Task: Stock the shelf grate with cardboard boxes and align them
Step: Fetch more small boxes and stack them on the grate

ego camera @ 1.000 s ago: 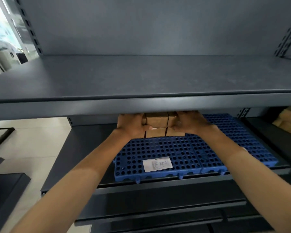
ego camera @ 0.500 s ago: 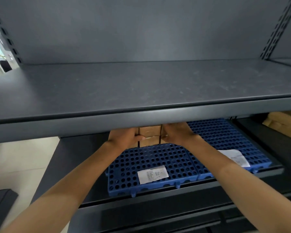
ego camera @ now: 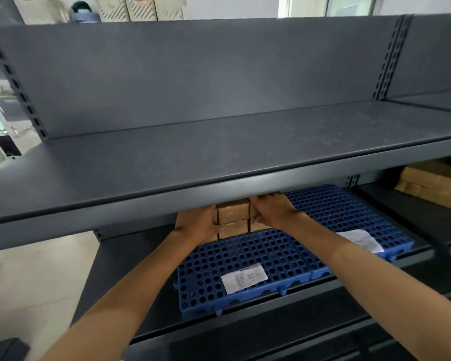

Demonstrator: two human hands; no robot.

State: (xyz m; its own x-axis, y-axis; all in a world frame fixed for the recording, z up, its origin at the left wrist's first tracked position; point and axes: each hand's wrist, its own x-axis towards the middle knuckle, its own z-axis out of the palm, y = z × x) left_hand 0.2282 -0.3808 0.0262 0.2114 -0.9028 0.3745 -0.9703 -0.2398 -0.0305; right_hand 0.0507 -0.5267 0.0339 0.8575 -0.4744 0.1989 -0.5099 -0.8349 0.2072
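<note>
Small brown cardboard boxes (ego camera: 232,211) stand stacked at the back of a blue perforated shelf grate (ego camera: 245,259) on the lower shelf. My left hand (ego camera: 195,222) presses the stack's left side and my right hand (ego camera: 274,208) presses its right side, so the boxes are clamped between my palms. The upper shelf's front edge hides the top of the stack and my fingertips. A second blue grate (ego camera: 333,207) lies to the right, touching the first.
A wide grey upper shelf (ego camera: 219,157) overhangs the work area. White paper labels lie on the near grate (ego camera: 244,278) and the right grate (ego camera: 359,239). Larger cardboard boxes (ego camera: 432,183) sit in the neighbouring bay at the right. Pale floor shows at the left.
The view has tilted upward, so more of the upper shelf and back panel shows. Both hands stay pressed on the box stack, now slightly closer together.
</note>
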